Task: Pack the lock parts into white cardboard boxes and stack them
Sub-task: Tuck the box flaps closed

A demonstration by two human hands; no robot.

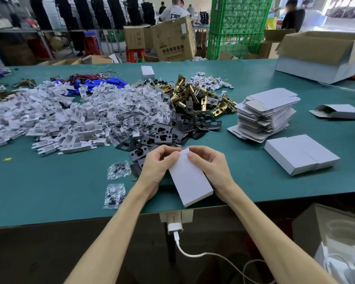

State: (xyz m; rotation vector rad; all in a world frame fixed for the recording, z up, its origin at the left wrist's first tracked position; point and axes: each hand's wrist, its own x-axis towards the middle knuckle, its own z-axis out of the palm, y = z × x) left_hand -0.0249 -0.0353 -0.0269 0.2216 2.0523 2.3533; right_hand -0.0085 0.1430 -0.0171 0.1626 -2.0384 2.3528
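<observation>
A white cardboard box point(190, 182) lies near the front edge of the green table point(49, 193). My left hand point(158, 167) grips its left side and my right hand point(210, 163) grips its right side. Both thumbs press on the flap at the box's far end. Black lock plates point(162, 134) lie just beyond my hands, with brass latches point(193, 95) behind them. Two closed white boxes point(301, 153) lie side by side to the right. A stack of flat box blanks point(266, 115) stands further back.
A big heap of white folded inserts point(55, 115) and clear screw bags point(139, 107) fills the left and middle. Two screw bags point(114, 194) lie by my left forearm. An open white box point(336, 111) and a large carton point(320, 56) sit far right. People work behind.
</observation>
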